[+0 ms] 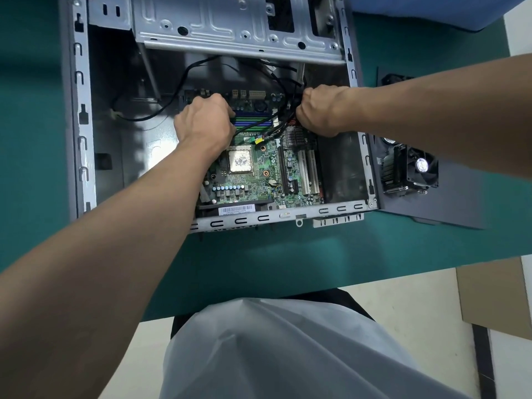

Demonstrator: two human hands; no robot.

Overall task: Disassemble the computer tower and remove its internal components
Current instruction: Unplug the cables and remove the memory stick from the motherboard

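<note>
The computer tower case [82, 110] lies on its side, open, at the far side of the green table [288, 254], with the motherboard [259, 180] bolted in its near right part. The memory modules [253, 122] sit along the board's far edge, their long axis running left to right, directly between the two hands. The left hand [203, 119] is at their left end, fingers curled down over the slots; what they pinch is hidden under the knuckles, so I cannot tell. The right hand [322, 109] is a closed fist at the right end, clenched round the black cable bundle [283, 122], which drapes across that end of the modules and seems to be the main obstruction. Judging by this, the cables need pulling aside or unplugging before the memory or board can lift. The bare CPU [240, 161] lies just nearer than the left hand, the white expansion slots [305, 174] toward the board's right edge. The drive cage [230, 24] spans the case's far end. The removed cooler fan [411, 171] rests on the side panel [449, 208] beside the case's right wall.
</note>
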